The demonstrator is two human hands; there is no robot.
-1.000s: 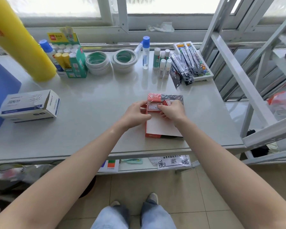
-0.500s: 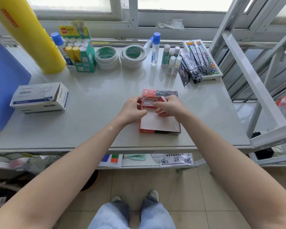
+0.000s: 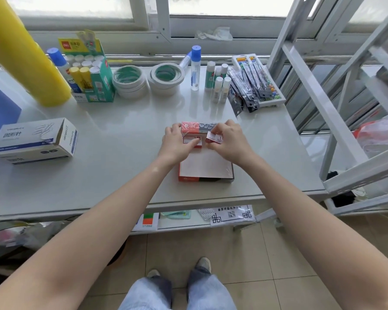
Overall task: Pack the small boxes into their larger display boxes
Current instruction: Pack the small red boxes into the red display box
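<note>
A flat red-and-black display box (image 3: 205, 166) lies open on the table in front of me, its white inside showing. A red-and-black lid or flap (image 3: 198, 127) stands at its far end. My left hand (image 3: 177, 145) presses a small red-and-white box (image 3: 192, 139) in the display box's far left corner. My right hand (image 3: 230, 142) pinches another small red box (image 3: 214, 138) just above the far right part of the display box.
A white paper-clip carton (image 3: 35, 140) sits at the left. At the back stand a yellow roll (image 3: 25, 54), a green glue-stick display box (image 3: 92, 72), tape rolls (image 3: 148, 80), glue bottles (image 3: 213, 79) and a tray of packets (image 3: 255, 81). A white metal rack (image 3: 345, 108) borders the right.
My right hand has lifted a small red box clear, to the right of the one under my left hand. The camera has shifted, so the table sits differently in view.
</note>
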